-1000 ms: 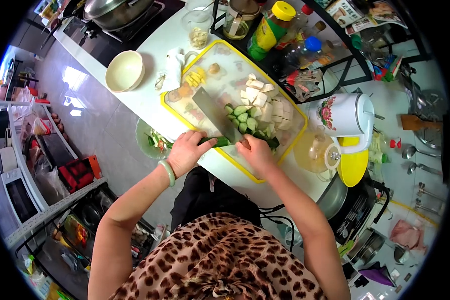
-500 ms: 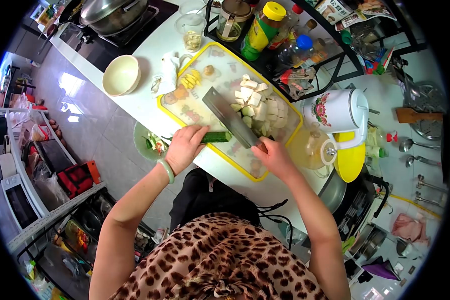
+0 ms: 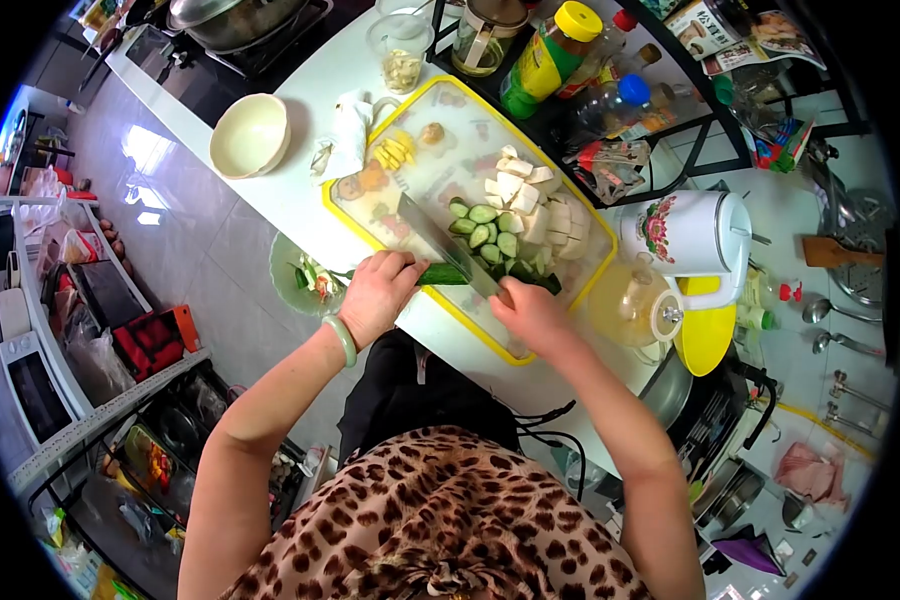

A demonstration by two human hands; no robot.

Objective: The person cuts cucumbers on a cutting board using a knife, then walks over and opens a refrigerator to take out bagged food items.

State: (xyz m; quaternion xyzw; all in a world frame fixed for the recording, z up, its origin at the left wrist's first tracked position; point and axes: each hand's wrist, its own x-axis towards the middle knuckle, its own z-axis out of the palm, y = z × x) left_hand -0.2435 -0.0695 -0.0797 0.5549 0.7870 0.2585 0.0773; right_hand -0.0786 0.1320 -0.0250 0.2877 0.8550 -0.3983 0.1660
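Observation:
My left hand [image 3: 378, 296] is closed on a green cucumber [image 3: 442, 274] at the near edge of the yellow-rimmed cutting board [image 3: 448, 190]. In my right hand [image 3: 530, 315] is the handle of a cleaver [image 3: 436, 236], whose blade stands at the cucumber's cut end. Cut cucumber pieces [image 3: 486, 232] lie just beyond the blade. White cubes [image 3: 518, 190] and larger white pieces [image 3: 560, 225] are heaped to their right. Yellow pieces [image 3: 394, 150] and a small brown lump [image 3: 431, 133] lie at the board's far left.
A cream bowl [image 3: 250, 136] and a white cloth [image 3: 348, 140] are left of the board. A green bowl with scraps [image 3: 305, 280] sits beside my left hand. Bottles [image 3: 555, 55] stand on a black rack behind. A white kettle [image 3: 675, 232] and glass teapot [image 3: 630, 300] are at the right.
The cleaver lifted clear of the cucumber, uncovering its cut end, then came back left and down against it. My left hand still holds the cucumber.

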